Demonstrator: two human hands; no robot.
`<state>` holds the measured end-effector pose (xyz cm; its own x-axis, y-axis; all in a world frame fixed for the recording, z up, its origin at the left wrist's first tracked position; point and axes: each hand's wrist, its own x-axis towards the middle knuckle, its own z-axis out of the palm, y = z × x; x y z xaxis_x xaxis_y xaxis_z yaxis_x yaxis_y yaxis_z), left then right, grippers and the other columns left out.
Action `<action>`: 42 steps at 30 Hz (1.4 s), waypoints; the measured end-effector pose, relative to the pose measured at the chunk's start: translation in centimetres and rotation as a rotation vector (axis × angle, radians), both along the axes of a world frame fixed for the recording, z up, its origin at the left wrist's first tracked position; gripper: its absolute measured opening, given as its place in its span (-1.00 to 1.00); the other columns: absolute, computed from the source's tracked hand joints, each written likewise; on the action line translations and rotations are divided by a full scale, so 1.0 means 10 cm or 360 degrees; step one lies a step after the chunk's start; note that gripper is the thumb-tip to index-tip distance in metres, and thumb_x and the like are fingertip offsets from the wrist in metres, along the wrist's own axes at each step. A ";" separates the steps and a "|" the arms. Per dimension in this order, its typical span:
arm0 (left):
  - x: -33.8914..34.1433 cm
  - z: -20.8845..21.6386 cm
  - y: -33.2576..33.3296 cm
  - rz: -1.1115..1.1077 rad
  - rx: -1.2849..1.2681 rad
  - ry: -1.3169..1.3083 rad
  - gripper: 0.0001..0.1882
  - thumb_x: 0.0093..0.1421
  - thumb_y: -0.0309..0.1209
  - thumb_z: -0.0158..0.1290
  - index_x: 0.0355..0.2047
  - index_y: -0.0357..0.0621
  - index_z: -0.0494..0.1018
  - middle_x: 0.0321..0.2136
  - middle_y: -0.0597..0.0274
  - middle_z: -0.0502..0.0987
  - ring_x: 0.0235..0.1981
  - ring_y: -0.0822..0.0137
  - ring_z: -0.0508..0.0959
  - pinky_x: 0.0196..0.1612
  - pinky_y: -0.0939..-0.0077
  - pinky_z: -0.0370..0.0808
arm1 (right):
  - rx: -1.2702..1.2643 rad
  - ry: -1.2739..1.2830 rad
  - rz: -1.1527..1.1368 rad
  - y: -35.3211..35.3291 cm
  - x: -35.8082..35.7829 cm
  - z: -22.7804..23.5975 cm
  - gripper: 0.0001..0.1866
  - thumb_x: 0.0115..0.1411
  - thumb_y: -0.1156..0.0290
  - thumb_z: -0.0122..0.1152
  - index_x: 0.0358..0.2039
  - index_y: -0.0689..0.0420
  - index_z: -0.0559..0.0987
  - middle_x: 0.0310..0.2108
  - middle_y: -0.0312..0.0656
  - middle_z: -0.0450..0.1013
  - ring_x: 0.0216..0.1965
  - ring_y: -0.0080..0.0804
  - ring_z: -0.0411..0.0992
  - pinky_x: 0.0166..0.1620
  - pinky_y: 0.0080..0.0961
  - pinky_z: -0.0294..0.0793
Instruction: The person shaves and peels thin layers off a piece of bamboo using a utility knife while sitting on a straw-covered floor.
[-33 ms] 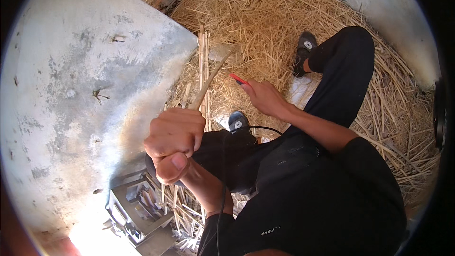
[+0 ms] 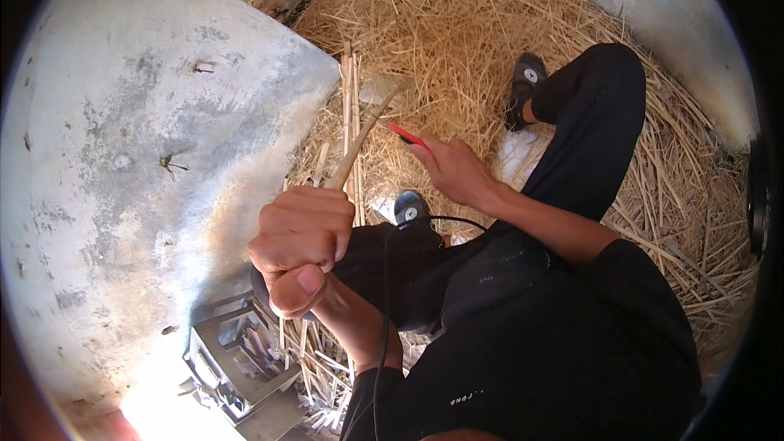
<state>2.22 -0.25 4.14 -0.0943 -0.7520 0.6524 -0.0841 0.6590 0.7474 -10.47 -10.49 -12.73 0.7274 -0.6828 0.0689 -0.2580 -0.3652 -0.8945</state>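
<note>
My left hand (image 2: 300, 238) is closed in a fist round a pale wooden stick (image 2: 355, 153). The stick slants up and to the right from the fist and narrows to a thin tip. To its right, my right hand (image 2: 457, 170) grips a slim red-and-black knife (image 2: 406, 135), thumb along the handle. The knife's front end is close to the upper part of the stick. Whether the two touch, I cannot tell, and the blade is too small to make out.
Straw (image 2: 425, 24) covers the floor. Long split sticks (image 2: 351, 98) lie behind my left hand. A weathered wall (image 2: 122, 155) rises at left. Low at left stands a grey open-framed box (image 2: 241, 359) with strips in it. A black cable (image 2: 386, 294) hangs in front of my legs.
My right hand has shifted slightly left and up with the knife, bringing it closer to the stick. My left hand and the stick have stayed nearly still.
</note>
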 end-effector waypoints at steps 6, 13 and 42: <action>-0.01 -0.09 -0.12 -0.0154 0.0030 -0.0035 -0.61 -0.03 -0.33 -0.16 -0.89 -0.13 0.00 -0.92 0.29 0.05 -0.91 0.40 0.04 -0.77 0.48 -0.09 | -0.0145 -0.0504 0.0174 0.20 -0.02 0.18 -0.72 0.30 0.26 -0.12 -0.37 0.24 0.36 -0.78 0.01 0.27 -0.73 -0.07 0.34 -0.63 -0.23 0.25; -0.14 -0.21 -0.07 0.0804 -0.0302 0.0603 -0.58 0.10 -0.22 -0.19 -0.80 0.02 -0.07 -0.83 0.44 -0.11 -0.80 0.50 -0.02 -0.68 0.54 -0.10 | 0.0135 -0.0537 0.0131 0.13 0.00 0.32 -0.70 0.32 0.26 -0.13 -0.41 0.26 0.32 -0.80 -0.01 0.25 -0.78 -0.16 0.27 -0.62 -0.21 0.15; -0.11 -0.24 -0.15 0.0928 -0.0301 0.0704 -0.62 0.09 -0.25 -0.24 -0.81 -0.02 -0.01 -0.86 0.39 -0.06 -0.82 0.51 -0.08 -0.69 0.52 -0.12 | -0.0224 0.0255 0.0348 -0.20 0.15 -0.70 -0.70 0.32 0.25 -0.16 -0.31 0.27 0.36 -0.78 0.06 0.28 -0.70 0.08 0.35 -0.61 -0.16 0.20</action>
